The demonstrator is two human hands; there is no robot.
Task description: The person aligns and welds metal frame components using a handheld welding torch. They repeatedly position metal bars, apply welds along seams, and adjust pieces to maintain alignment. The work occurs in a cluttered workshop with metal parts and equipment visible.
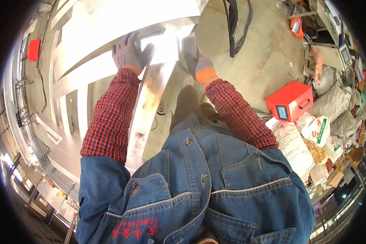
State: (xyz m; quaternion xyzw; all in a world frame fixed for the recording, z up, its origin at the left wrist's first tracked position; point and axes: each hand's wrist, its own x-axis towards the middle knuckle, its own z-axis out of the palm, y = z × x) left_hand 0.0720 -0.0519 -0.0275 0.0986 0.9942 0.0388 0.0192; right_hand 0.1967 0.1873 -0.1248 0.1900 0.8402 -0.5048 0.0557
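Observation:
Both my hands wear grey work gloves with orange cuffs. My left hand (129,53) rests on a bright metal frame, its fingers stretched out and the thumb spread away from them. Beside its thumb lies a shiny metal piece (160,51), washed out by glare. At the right end of this piece, my right hand (200,67) is closed at the edge of a small grey metal plate (188,44), with part of its fingers hidden. Beyond my hands a long metal panel (166,25) crosses the frame, much of it overexposed.
A stained metal bar (148,101) runs toward me under my left hand. On the right stand a red box with a screen (289,101) and piled bags (327,97). A black cable (232,28) lies on the floor ahead. Metal profiles (49,158) are stacked at left.

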